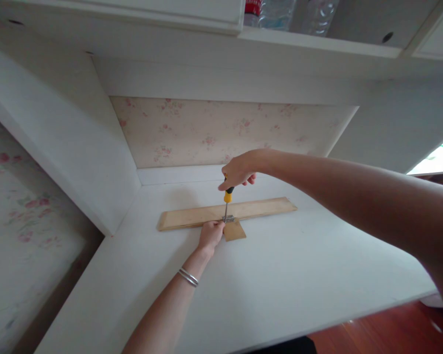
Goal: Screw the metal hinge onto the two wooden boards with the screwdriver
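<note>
— How did we have our arms set at that moment?

— Our right arm reached in from the right side, stretched long and slightly bent, with the right hand (239, 170) turned palm down over the top of the screwdriver (227, 201). Its fingers were curled tight round the yellow and black handle. Our left arm came up from below, two thin silver bangles (188, 277) on the wrist, and the left hand (211, 233) rested on the near edge of the wooden strip (227, 212), fingers pressed together beside the tool's tip.

— And what did the work look like?

— The screwdriver stood nearly upright, its metal shaft coming down onto a small metal hinge (228, 219). The hinge sat where the long pale strip met a small wooden piece (235, 230) just in front of it. Both lay flat on the white bench (280, 275), towards its back, near the flowered wallpaper panel (221, 130).

— Any writing we could read?

— None. Plastic bottles (280, 12) stood on the shelf overhead, one with a red label, but we could not make out its lettering.
</note>
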The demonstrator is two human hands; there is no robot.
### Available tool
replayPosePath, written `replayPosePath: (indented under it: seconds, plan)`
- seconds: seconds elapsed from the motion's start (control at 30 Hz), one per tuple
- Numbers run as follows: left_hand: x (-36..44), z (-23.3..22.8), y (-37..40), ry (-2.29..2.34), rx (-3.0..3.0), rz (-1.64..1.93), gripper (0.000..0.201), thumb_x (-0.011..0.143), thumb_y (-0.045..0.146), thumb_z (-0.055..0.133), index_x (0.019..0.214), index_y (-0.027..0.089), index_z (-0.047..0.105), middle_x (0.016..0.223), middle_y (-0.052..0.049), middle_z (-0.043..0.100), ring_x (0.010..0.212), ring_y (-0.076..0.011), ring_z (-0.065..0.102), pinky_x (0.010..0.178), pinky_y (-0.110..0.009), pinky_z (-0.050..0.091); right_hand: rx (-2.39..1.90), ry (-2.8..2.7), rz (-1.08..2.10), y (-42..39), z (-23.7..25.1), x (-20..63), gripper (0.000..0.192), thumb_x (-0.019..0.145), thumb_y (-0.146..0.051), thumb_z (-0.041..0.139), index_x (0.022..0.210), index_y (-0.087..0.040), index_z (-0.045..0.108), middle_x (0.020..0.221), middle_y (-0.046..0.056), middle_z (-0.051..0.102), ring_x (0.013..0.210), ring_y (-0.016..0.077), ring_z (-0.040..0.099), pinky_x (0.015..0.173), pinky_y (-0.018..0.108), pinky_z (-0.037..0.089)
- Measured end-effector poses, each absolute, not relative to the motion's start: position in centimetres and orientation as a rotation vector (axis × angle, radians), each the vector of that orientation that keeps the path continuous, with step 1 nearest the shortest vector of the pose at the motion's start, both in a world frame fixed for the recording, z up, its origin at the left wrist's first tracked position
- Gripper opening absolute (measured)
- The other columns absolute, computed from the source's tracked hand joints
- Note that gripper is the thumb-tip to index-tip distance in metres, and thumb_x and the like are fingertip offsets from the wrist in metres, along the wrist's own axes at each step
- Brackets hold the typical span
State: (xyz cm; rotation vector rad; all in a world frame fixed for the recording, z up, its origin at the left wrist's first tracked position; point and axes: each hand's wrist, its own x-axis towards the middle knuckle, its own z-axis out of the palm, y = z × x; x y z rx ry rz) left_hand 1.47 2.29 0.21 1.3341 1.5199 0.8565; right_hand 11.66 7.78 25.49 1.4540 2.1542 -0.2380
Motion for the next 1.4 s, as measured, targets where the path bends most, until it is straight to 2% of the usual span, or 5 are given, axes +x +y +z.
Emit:
replayPosePath:
  seconds: [0.4,0.57,1.03,1.2,1.4]
  plan:
    - [1.4,0.0,2.5,1.525,1.361,0.837,0.028,0.074,0.035,0.051,0.057,0.015,0.061,0.05,0.001,0.051,0.043,-0.0084,0.041,0.043,-0.021,0.023,1.458,2.145,-0.24,7.7,25.8,11.9,0.052,0.081,-0.057,0.049,0.097,-0.009,0.064,0.072,0.01,0.062,0.062,0.0225,0.06,0.059,0.037,0.047]
    - [1.4,0.1,2.5,1.494,1.358,0.849,0.026,0.074,0.032,0.051,0.059,0.014,0.062,0.055,-0.001,0.055,0.044,-0.0078,0.042,0.044,-0.021,0.025,1.422,2.19,-0.341,7.6,26.0,11.7,0.057,0.071,-0.044,0.067,0.119,-0.016,0.055,0.083,0.009,0.063,0.067,0.0218,0.061,0.058,0.033,0.048]
    - [1.5,0.5,2.1,1.514,1.31,0.828,0.028,0.075,0.036,0.05,0.056,0.016,0.057,0.042,0.004,0.038,0.038,-0.008,0.034,0.04,-0.023,0.019,1.426,2.132,-0.252,7.7,25.8,11.3,0.05,0.08,-0.057,0.052,0.094,-0.011,0.065,0.07,0.009,0.061,0.061,0.021,0.059,0.058,0.035,0.046]
    - [1.5,0.5,2.1,1.511,1.327,0.827,0.029,0.074,0.036,0.05,0.054,0.016,0.055,0.044,0.004,0.039,0.039,-0.0079,0.034,0.041,-0.022,0.02,1.473,2.146,-0.384,7.3,25.7,11.2,0.061,0.068,-0.039,0.071,0.122,-0.014,0.054,0.083,0.009,0.062,0.065,0.023,0.062,0.059,0.036,0.048]
    - [1.4,0.0,2.4,1.528,1.375,0.829,0.029,0.075,0.036,0.049,0.056,0.016,0.059,0.045,0.002,0.043,0.042,-0.0086,0.037,0.043,-0.022,0.02,1.444,2.124,-0.225,7.1,25.9,11.2,0.049,0.084,-0.049,0.05,0.106,-0.007,0.063,0.069,0.01,0.061,0.061,0.0231,0.06,0.061,0.038,0.046]
